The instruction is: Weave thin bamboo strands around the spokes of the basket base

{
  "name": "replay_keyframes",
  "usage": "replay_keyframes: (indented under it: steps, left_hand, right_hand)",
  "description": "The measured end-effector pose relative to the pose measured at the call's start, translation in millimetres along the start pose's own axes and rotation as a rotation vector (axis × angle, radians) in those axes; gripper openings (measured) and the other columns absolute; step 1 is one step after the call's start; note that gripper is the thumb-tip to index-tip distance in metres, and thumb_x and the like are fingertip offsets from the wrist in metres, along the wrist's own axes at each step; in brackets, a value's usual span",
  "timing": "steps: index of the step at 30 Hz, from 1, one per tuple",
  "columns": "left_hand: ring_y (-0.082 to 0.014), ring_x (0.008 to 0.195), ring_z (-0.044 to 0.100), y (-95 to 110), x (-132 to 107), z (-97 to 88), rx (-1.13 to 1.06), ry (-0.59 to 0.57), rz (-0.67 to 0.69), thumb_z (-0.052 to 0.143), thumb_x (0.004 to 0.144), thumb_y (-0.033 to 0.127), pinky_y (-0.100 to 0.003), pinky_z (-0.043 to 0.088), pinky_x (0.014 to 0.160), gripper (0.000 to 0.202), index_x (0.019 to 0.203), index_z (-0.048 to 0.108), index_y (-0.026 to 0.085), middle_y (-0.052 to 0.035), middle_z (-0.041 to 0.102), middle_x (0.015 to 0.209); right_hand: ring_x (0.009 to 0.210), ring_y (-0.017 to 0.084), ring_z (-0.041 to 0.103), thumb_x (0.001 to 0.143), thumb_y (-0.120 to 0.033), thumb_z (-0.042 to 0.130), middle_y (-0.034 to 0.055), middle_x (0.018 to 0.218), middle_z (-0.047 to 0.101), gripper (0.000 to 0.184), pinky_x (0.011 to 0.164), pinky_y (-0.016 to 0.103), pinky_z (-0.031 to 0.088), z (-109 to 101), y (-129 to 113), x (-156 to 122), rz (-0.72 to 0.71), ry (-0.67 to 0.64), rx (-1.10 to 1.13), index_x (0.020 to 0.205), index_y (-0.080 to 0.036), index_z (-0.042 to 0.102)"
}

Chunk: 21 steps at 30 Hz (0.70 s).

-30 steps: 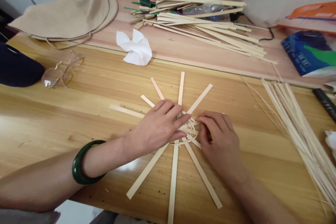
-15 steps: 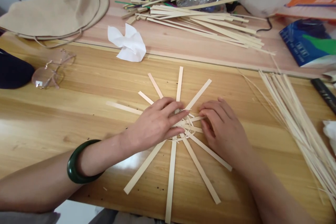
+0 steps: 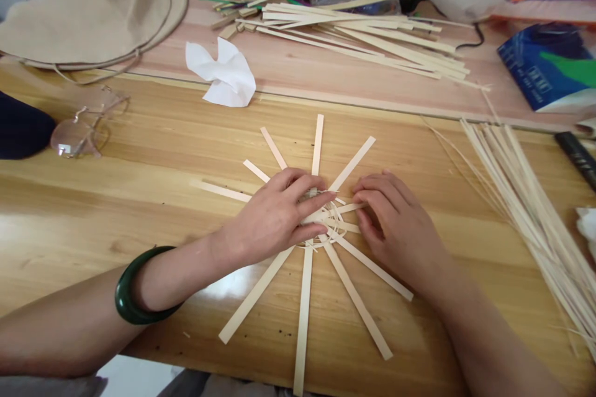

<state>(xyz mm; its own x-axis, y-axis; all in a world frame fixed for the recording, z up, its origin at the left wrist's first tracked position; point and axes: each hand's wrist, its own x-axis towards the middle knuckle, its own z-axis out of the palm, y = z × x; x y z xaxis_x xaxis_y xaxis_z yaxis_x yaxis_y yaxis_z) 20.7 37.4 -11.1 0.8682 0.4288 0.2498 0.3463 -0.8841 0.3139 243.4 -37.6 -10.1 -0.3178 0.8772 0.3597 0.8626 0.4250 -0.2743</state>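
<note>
Flat pale strips, which look like bamboo, spread like spokes from a small round weave (image 3: pixel 333 229) on the table, with thin strands looped around its centre. My left hand (image 3: pixel 274 214) lies over the left part of the weave, thumb and fingers apart, and hides much of the middle. A dark green bangle (image 3: pixel 133 288) circles my left wrist. To the right of the centre, my right hand (image 3: pixel 395 223) is closed in a pinch at the outer end of a short bamboo strip (image 3: pixel 349 208). Its fingertips partly hide that end.
Thin loose strands (image 3: pixel 526 211) lie at the right beside a black marker (image 3: pixel 577 158). Along the back are a strip pile (image 3: pixel 354 31), crumpled white paper (image 3: pixel 223 74), a beige hat (image 3: pixel 93 18) and a blue packet (image 3: pixel 544 68). Eyeglasses (image 3: pixel 74 133) sit at the left.
The camera view has shifted slightly. Both hands keep nearly the same places and grips, and the spokes lie as before.
</note>
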Motion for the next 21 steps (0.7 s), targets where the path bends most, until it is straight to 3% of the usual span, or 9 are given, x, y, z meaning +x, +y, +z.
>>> replay_keyframes:
  steps: [10, 16, 21]
  left_hand:
    - [-0.0276, 0.115, 0.048, -2.5, 1.8, -0.3, -0.060, -0.004, -0.003, 0.054, 0.096, 0.047, -0.045, 0.044, 0.101, 0.044, 0.130, 0.061, 0.019, -0.0117, 0.056, 0.128]
    - [-0.0272, 0.114, 0.048, -3.0, 3.4, -2.1, -0.129, -0.023, -0.038, 0.058, 0.095, 0.045, -0.046, 0.042, 0.102, 0.040, 0.126, 0.064, 0.021, -0.0109, 0.056, 0.126]
    - [-0.0264, 0.114, 0.048, -3.9, 4.9, -2.4, -0.180, -0.017, -0.059, 0.063, 0.091, 0.046, -0.045, 0.042, 0.103, 0.039, 0.122, 0.065, 0.023, -0.0084, 0.058, 0.124]
  right_hand:
    - [0.106, 0.027, 0.059, 0.088, -0.006, 0.053, 0.0112, 0.107, 0.065, 0.018, 0.098, 0.051, 0.051, -2.1, 1.0, 1.7, -0.017, 0.018, 0.046, 0.098, -0.020, 0.052]
    - [0.110, 0.028, 0.056, 0.087, -0.005, 0.055, 0.0129, 0.110, 0.065, 0.017, 0.105, 0.053, 0.045, -3.4, 1.5, 2.5, -0.059, 0.021, 0.029, 0.099, -0.017, 0.054]
    - [0.112, 0.026, 0.056, 0.087, -0.006, 0.055, 0.0121, 0.113, 0.065, 0.017, 0.102, 0.048, 0.048, -2.3, 3.4, 1.0, -0.022, 0.016, 0.081, 0.098, -0.018, 0.055]
